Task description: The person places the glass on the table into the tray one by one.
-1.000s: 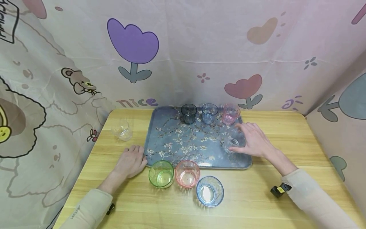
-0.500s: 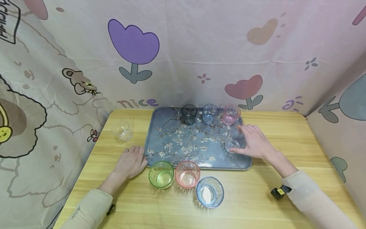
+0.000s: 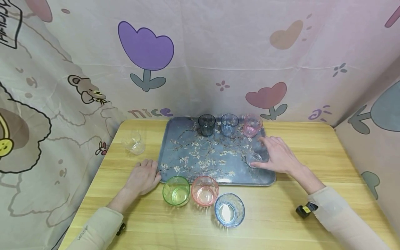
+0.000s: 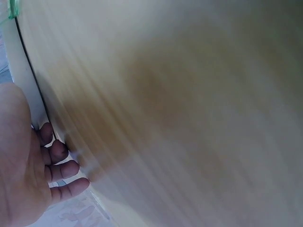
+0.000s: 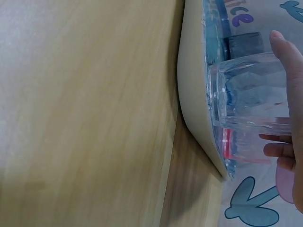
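Observation:
A clear glass (image 3: 253,158) stands upright near the right end of the blue tray (image 3: 193,146), which is patterned with blossoms. My right hand (image 3: 278,154) holds this glass from the right, thumb on the near side and fingers on the far side. In the right wrist view the clear glass (image 5: 255,92) shows its thick base at the tray, between thumb and fingers. My left hand (image 3: 144,176) rests palm down on the table beside the tray's left edge, holding nothing. Its loosely bent fingers (image 4: 68,189) show in the left wrist view.
Black (image 3: 206,125), blue (image 3: 229,125) and pink (image 3: 251,125) glasses line the tray's back edge. Green (image 3: 176,190), red (image 3: 204,191) and larger blue (image 3: 229,210) glasses stand in front. Another clear glass (image 3: 134,143) stands at the left. A printed curtain (image 3: 203,52) hangs behind.
The right hand and the clear glass have shifted very slightly toward the front. The left hand and the other glasses keep their places.

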The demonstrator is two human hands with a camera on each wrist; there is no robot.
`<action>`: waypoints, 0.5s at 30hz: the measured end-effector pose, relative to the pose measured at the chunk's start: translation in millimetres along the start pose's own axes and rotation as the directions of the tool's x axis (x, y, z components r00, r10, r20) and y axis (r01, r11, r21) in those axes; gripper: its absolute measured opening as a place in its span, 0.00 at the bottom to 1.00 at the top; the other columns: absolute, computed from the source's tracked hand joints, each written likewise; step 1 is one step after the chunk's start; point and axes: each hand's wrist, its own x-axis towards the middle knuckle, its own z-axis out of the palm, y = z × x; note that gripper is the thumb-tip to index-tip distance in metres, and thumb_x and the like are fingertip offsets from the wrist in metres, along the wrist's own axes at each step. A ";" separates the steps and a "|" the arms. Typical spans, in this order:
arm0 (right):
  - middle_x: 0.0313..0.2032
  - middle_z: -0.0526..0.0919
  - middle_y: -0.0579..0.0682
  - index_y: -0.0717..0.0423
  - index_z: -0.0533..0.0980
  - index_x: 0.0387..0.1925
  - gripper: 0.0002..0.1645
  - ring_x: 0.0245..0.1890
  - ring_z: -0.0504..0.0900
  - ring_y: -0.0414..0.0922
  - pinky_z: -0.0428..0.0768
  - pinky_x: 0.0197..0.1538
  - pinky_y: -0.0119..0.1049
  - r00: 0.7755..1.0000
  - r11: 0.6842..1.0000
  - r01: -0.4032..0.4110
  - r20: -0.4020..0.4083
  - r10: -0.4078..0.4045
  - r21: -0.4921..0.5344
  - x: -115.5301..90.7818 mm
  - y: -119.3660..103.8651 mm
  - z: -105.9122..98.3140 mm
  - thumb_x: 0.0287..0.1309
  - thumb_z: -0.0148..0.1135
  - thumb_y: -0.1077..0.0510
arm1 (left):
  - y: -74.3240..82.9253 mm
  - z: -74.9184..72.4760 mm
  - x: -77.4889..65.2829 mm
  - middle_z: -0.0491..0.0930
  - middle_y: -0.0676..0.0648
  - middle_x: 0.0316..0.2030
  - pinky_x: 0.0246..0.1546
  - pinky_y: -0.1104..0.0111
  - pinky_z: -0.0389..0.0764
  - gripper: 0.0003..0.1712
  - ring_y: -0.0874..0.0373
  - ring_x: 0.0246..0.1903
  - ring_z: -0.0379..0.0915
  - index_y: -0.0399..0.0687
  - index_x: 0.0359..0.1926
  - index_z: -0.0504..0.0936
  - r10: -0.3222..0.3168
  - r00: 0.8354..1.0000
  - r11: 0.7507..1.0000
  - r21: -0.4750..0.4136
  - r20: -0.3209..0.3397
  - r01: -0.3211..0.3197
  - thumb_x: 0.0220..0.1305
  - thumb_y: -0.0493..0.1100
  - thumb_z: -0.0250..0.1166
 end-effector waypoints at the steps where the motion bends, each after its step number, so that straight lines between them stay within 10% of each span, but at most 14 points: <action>1: 0.44 0.85 0.54 0.63 0.73 0.66 0.63 0.45 0.81 0.53 0.76 0.53 0.51 1.000 1.000 -0.001 0.000 0.001 0.000 -0.1 0.0 0.0 0.41 0.77 0.23 | 0.0 0.1 0.0 0.80 0.38 0.36 0.43 0.50 0.81 0.18 0.43 0.40 0.76 0.38 0.43 0.73 0.000 1.000 1.000 0.000 0.001 0.000 0.71 0.51 0.58; 15: 0.54 0.85 0.60 0.63 0.65 0.75 0.71 0.51 0.81 0.57 0.75 0.56 0.53 1.000 0.999 0.018 -0.002 -0.018 -0.035 -2.7 0.5 -1.5 0.42 0.74 0.21 | 0.1 0.1 0.0 0.79 0.39 0.34 0.40 0.51 0.80 0.18 0.44 0.38 0.75 0.38 0.41 0.73 0.005 1.000 1.000 -0.002 -0.006 -0.005 0.71 0.51 0.58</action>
